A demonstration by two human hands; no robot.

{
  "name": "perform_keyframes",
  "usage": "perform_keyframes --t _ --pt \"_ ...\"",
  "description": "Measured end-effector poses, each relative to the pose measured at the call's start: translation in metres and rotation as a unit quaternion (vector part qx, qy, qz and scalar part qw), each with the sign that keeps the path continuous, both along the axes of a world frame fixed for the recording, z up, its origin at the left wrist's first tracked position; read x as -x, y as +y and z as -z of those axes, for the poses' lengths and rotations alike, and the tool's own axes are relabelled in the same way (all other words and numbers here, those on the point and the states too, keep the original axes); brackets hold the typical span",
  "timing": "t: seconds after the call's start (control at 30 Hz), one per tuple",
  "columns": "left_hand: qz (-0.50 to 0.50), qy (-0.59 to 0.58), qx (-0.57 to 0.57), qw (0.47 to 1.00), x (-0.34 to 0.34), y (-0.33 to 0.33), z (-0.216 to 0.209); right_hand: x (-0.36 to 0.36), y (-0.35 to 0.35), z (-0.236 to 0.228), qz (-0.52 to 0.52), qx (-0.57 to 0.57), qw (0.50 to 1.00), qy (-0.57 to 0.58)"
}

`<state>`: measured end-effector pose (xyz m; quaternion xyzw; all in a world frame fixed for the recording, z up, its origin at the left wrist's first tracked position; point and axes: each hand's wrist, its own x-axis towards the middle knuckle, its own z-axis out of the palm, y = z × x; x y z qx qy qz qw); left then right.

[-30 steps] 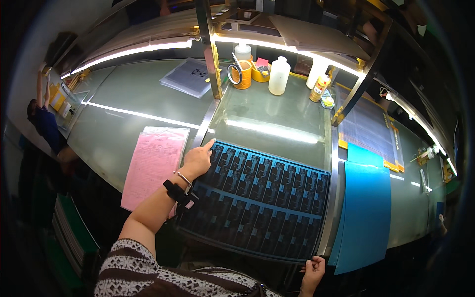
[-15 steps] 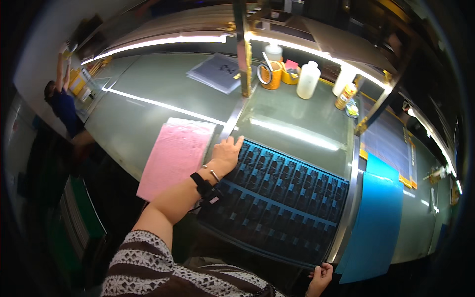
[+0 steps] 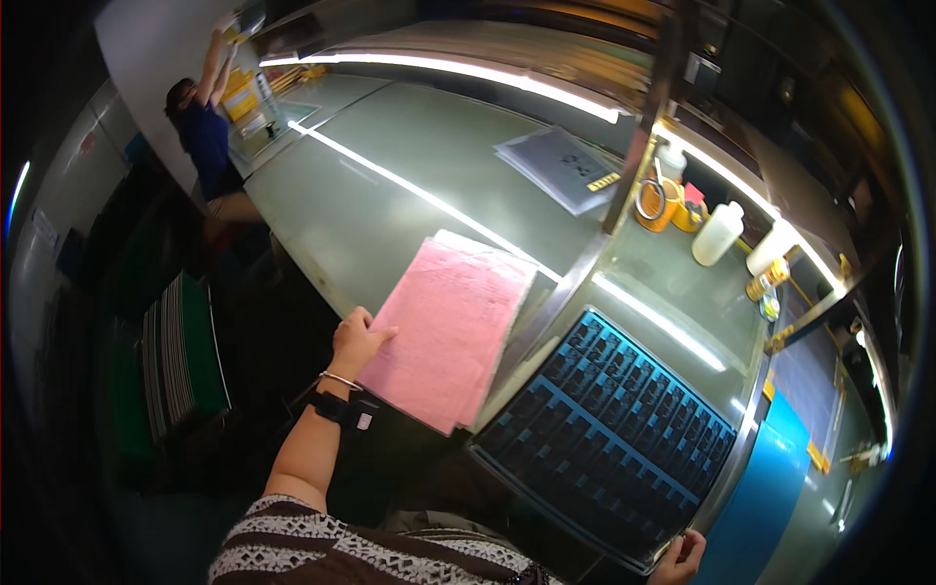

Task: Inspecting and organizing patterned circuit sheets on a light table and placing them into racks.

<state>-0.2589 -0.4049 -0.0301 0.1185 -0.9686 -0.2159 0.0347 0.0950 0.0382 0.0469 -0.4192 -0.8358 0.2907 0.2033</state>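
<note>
My left hand (image 3: pixel 357 343) is at the left edge of a stack of pink sheets (image 3: pixel 450 331). Its thumb rests over the top sheet and its other fingers curl at the rim, partly hidden. A dark panel with blue strips and rows of black rectangular shapes (image 3: pixel 609 429) lies aslant on the bench, its near edge overhanging the front. At that panel's near right corner, my right hand (image 3: pixel 680 558) is closed on the edge, partly cut off by the picture's lower border. A black strap with a small box is on my left wrist.
Large blue sheets (image 3: pixel 765 478) hang over the front edge at right. Translucent sheets (image 3: pixel 565 168), a white bottle (image 3: pixel 719 234) and an orange tape roll (image 3: pixel 658 203) are farther back. A metal post (image 3: pixel 639 166) rises mid-bench. Another person (image 3: pixel 207 136) reaches up at far left.
My left hand has left the panel's far left corner and moved left to the pink stack. My right hand stays at the panel's near corner. The whole view has swung left.
</note>
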Motion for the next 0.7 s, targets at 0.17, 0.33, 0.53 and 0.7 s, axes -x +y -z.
perform_keyframes --t 0.17,0.33,0.53,0.7 --pt "0.035 0.084 -0.13 0.987 -0.014 -0.005 -0.001 0.073 -0.047 -0.016 -0.139 0.03 0.989 0.038" --pt "0.047 0.139 -0.118 0.982 -0.033 -0.024 0.008 0.12 -0.105 -0.003 -0.273 0.018 0.961 0.033" --pt "0.011 0.087 -0.274 0.958 -0.047 -0.031 0.006 0.141 -0.133 0.013 -0.333 0.03 0.942 0.02" --pt "0.018 -0.097 -0.527 0.844 -0.073 -0.032 0.001 0.146 -0.147 0.023 -0.348 0.202 0.914 -0.039"
